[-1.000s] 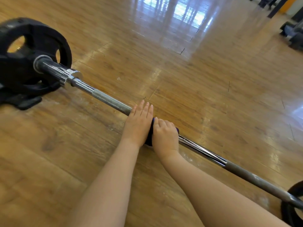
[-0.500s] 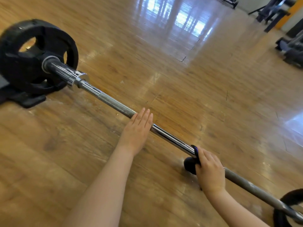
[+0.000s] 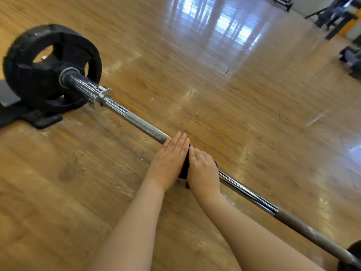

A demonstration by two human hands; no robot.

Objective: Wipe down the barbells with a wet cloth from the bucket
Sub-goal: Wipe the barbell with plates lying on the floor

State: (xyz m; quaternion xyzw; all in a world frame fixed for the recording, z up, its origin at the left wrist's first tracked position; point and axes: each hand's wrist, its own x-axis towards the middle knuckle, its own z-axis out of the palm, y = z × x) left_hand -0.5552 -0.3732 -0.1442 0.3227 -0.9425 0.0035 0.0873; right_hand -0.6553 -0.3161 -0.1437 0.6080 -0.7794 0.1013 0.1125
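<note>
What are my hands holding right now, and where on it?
The right hand grips a dark cloth wrapped round the barbell shaft. The left hand rests flat on the shaft, holding nothing.

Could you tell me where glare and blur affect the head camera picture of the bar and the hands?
Head view: window glare washes out the floor at top centre; the plate and the frame's edges are smeared by motion blur; the bar shows bright highlights; both hands, left and right, are fairly sharp; the wide lens bends the floorboards.

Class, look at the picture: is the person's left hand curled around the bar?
No, the left hand lies flat with straight fingers on the bar.
</note>
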